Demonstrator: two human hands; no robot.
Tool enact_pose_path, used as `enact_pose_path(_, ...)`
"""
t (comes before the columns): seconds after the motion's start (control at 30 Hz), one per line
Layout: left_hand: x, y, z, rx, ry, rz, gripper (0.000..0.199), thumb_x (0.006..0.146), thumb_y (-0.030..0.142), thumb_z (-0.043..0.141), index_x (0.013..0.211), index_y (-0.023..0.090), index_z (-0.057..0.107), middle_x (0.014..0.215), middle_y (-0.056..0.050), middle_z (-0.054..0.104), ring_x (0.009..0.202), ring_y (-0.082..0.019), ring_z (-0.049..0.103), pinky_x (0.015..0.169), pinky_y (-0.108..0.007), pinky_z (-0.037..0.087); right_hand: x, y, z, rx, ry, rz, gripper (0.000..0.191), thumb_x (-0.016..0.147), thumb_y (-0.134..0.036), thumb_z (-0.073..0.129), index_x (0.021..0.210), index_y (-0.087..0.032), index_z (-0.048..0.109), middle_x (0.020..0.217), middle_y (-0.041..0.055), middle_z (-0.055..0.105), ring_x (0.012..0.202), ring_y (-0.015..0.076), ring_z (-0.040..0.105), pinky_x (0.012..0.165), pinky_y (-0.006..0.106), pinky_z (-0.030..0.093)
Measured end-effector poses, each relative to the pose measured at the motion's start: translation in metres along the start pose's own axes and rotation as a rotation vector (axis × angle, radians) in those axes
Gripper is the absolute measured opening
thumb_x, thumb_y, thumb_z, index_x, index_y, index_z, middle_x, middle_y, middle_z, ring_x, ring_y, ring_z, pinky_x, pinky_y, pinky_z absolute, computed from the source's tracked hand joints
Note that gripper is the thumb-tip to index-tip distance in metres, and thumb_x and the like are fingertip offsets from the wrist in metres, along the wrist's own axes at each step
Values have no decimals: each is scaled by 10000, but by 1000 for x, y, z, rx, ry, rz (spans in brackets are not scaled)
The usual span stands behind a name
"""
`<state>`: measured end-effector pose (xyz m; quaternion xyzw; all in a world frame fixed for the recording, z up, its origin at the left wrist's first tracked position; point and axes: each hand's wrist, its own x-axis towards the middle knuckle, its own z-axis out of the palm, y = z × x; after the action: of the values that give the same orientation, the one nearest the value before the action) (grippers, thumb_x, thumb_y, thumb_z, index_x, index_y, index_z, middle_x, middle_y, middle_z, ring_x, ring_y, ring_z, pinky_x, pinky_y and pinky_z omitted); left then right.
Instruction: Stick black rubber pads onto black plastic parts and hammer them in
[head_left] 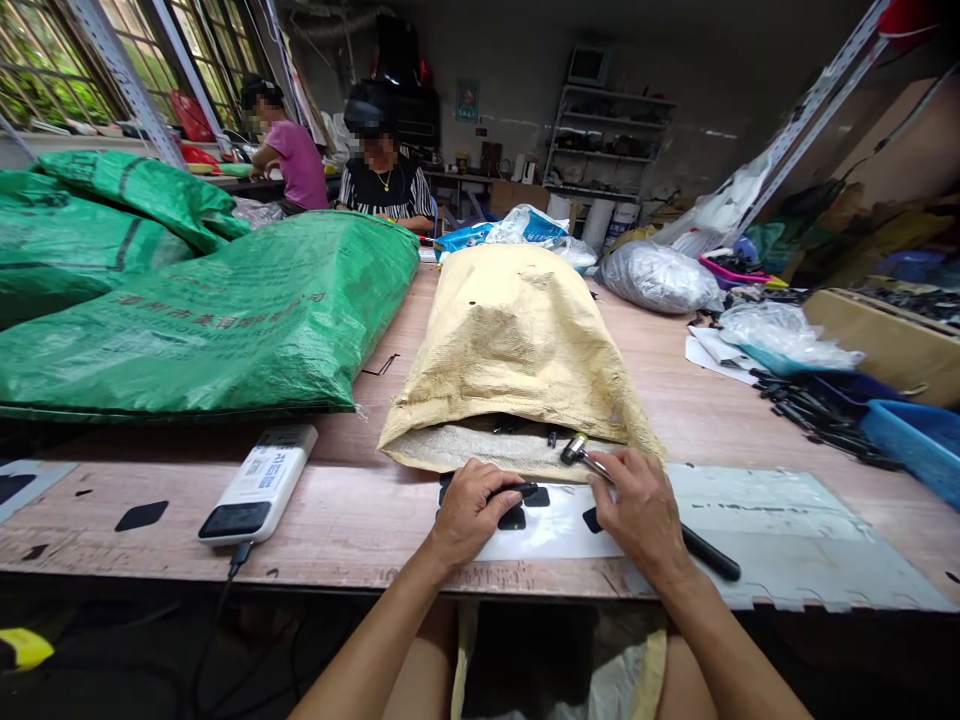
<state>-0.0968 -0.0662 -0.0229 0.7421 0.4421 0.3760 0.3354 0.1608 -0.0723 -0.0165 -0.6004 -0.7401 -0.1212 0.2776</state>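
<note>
My right hand (639,512) is closed around a small hammer (709,553); its head points at the sack and its black handle sticks out past my wrist. My left hand (472,510) has its fingers pinched on a slim black piece (526,489), whose exact kind I cannot make out. Beneath the hands lies a white sheet (555,543) with several flat black pads (537,497), some of them partly covered by my fingers. Just beyond, a yellow woven sack (525,330) lies with its mouth open toward me, small dark pieces showing inside.
Green sacks (225,320) fill the left side. A white power bank (259,490) with a cable lies near the front edge. Black strips (825,415) and a blue bin (915,445) are at right. Two people (386,180) sit at the back. Another open sack (652,660) is at my lap.
</note>
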Motion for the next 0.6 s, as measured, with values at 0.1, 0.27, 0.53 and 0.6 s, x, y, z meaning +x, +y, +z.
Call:
enact_pose_path(0.1,0,1,0,31,-22,3,194,938,299,587,1044,265,746,979,-11,748,964,-209,577,916,-368,412,7,-33,-15,220,-203,-143,228,909,-323,604,1112,-226,644,988,71,645,947,230,549,868,367,411)
enact_pose_path(0.27,-2,1,0,85,-71,24,218,953,301,564,1075,277,742,1000,-10,759,973,-216,583,922,-386,394,14,-59,-13,221,-371,-275,165,945,-375,583,902,-218,604,857,34,642,842,203,517,775,337,366)
enact_pose_path(0.53,-3,0,7,168,-35,24,183,842,266,727,1023,265,754,936,-8,751,949,-227,568,877,-382,392,15,-50,-8,146,-452,-270,192,980,-357,526,855,-213,554,838,23,630,810,191,519,732,323,330)
enact_pose_path(0.6,-3,-2,7,154,-45,37,154,865,256,704,1010,258,758,900,-13,742,929,-224,560,869,-380,392,16,-53,-9,156,-490,-251,199,984,-354,512,846,-214,542,831,18,621,779,179,520,703,313,323)
